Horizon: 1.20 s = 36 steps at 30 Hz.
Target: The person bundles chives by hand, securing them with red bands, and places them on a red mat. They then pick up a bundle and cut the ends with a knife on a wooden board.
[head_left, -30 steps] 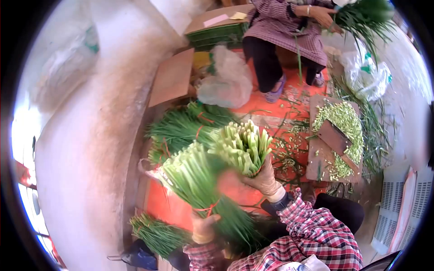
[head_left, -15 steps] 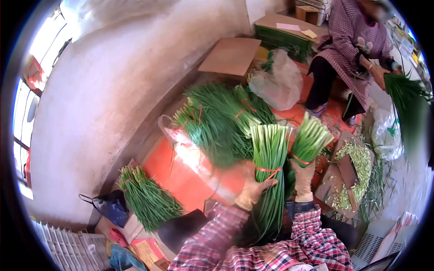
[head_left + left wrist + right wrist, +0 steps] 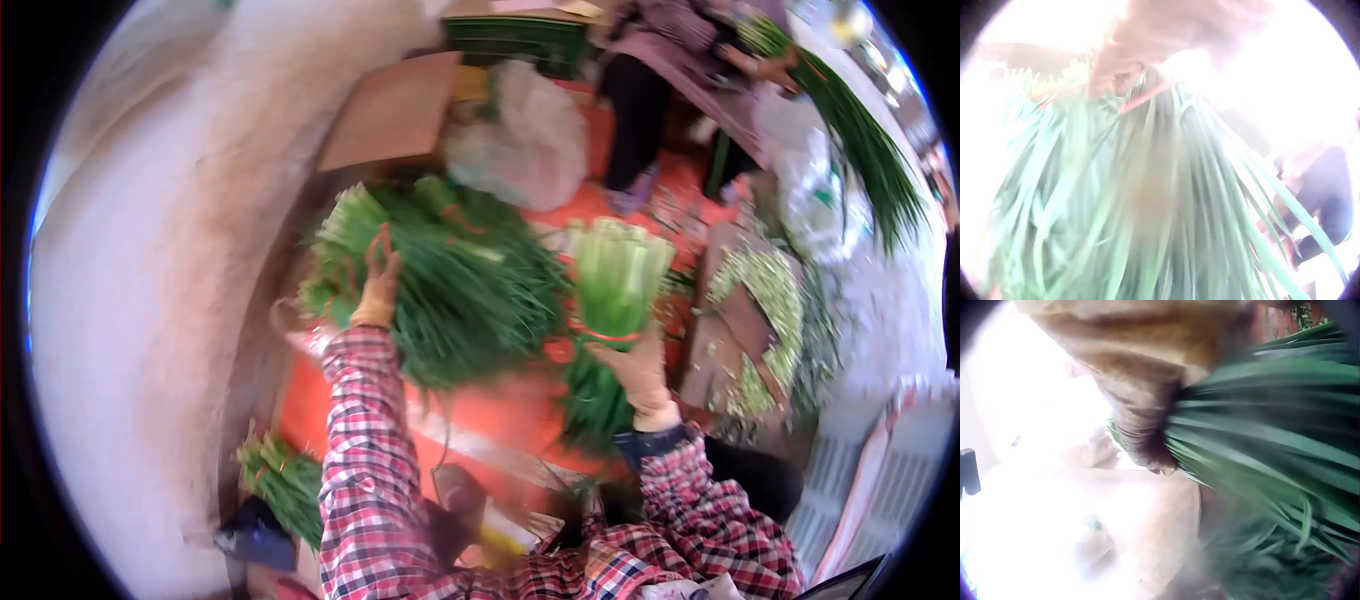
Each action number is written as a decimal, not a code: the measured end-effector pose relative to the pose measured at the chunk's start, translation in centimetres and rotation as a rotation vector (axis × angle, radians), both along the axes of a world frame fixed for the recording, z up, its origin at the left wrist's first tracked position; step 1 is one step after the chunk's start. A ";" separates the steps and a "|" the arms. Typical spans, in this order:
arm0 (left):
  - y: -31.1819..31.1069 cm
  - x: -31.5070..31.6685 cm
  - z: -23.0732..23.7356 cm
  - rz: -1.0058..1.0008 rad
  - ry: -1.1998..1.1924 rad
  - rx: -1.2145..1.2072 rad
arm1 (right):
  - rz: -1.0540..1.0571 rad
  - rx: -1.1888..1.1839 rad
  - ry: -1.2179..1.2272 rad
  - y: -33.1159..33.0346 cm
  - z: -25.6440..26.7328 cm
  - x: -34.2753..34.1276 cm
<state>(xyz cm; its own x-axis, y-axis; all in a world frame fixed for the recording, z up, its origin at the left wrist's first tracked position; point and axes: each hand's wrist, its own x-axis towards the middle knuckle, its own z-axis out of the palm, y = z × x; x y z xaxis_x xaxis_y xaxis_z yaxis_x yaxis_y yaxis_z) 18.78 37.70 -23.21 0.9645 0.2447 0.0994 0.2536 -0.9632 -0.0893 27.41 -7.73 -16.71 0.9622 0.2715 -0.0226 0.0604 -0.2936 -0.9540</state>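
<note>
My left hand point(image 3: 378, 288) is out over a pile of green chive bundles point(image 3: 480, 290), its fingers at a red tie. In the left wrist view, washed out by glare, the fingers curl at the red band point(image 3: 1146, 98) of a chive bundle point(image 3: 1172, 187) whose leaves fan downward. My right hand point(image 3: 645, 378) grips another chive bundle point(image 3: 622, 265) just below its red band, pale cut stems up and leaves hanging down. The right wrist view shows the curled fingers point(image 3: 1141, 434) against those leaves point(image 3: 1272, 419).
At right lies a board point(image 3: 715, 300) with chopped pale stems and a cleaver point(image 3: 745, 322). Smaller bundles point(image 3: 285, 490) lie at lower left, near the wall point(image 3: 150, 330). A plastic bag point(image 3: 520, 140) and cardboard sheet point(image 3: 390, 110) stand behind the pile. Another person point(image 3: 690, 90) holds long chives.
My left hand has carried its bundle from in front of me leftward and forward to the pile. The right hand still holds its bundle upright. The head view has swung about.
</note>
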 end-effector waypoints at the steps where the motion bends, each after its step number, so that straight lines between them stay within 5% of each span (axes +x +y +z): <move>1: -0.4 0.5 -1.0 -0.208 -0.059 0.060 | 0.013 0.119 0.099 0.3 1.0 -0.3; 2: -1.8 2.0 -1.0 -0.243 -0.073 0.050 | 0.042 0.256 0.192 0.8 1.8 -0.4; 7: -11.9 3.3 6.5 0.429 -0.486 -1.477 | 0.161 0.317 0.136 1.1 2.2 -1.0; 9: -18.8 1.8 11.2 0.030 -0.501 -1.637 | 0.198 0.355 0.092 1.5 3.0 -1.0; 10: -22.2 1.5 13.4 0.000 -0.424 -1.796 | 0.281 0.367 0.139 1.4 3.6 -1.1; 11: -24.1 1.3 13.0 -0.161 -0.440 -1.665 | 0.370 0.376 0.187 1.1 4.3 -1.2; 14: -29.1 0.6 16.5 -0.099 -0.413 -2.004 | 0.577 0.398 0.277 0.6 7.3 -1.6; 16: -31.3 0.5 18.6 -0.155 -0.546 -1.811 | 0.669 0.538 0.137 0.9 7.7 -1.7; 17: -31.5 0.2 19.0 -0.040 -0.420 -1.762 | 0.658 0.853 0.785 1.5 7.8 -1.1; 18: -31.8 0.3 19.4 -0.077 -0.527 -1.626 | 0.638 0.858 0.768 1.7 8.1 -0.4; 20: -33.1 1.0 22.4 -0.202 -0.631 -1.599 | 0.874 0.459 -0.228 0.9 8.8 0.5; 21: -33.2 0.9 24.1 -0.167 -0.490 -1.582 | 0.892 0.318 0.047 0.4 6.5 1.0; 23: -33.5 1.5 24.8 -0.113 -0.379 -1.581 | 1.205 -0.304 -0.280 -3.9 11.9 4.4; 24: -34.2 2.1 25.1 -0.119 -0.327 -1.574 | 1.165 -0.589 -0.326 -6.7 14.7 5.7; 25: -34.2 2.9 24.8 -0.153 -0.234 -1.622 | 0.903 -0.605 -0.369 -10.2 14.9 7.5; 26: -34.7 3.8 24.3 -0.178 -0.149 -1.663 | 0.690 -0.358 -0.255 -15.0 17.9 7.7; 28: -36.2 6.1 22.8 -0.182 0.011 -1.631 | 0.163 -0.171 -0.559 -22.5 13.3 10.2; 29: -37.1 7.1 21.8 -0.160 0.119 -1.579 | 0.028 -0.447 -0.591 -25.4 12.7 9.9; 33: -43.1 11.3 17.8 -0.254 0.400 -1.471 | 0.137 -0.850 -0.164 -31.0 0.4 9.8; 34: -44.0 12.6 16.2 -0.323 0.380 -1.276 | 0.118 -1.016 0.005 -30.5 0.3 9.4; 36: -47.4 14.1 15.0 -0.226 0.510 -1.137 | -0.014 -1.171 0.002 -31.1 -5.7 9.3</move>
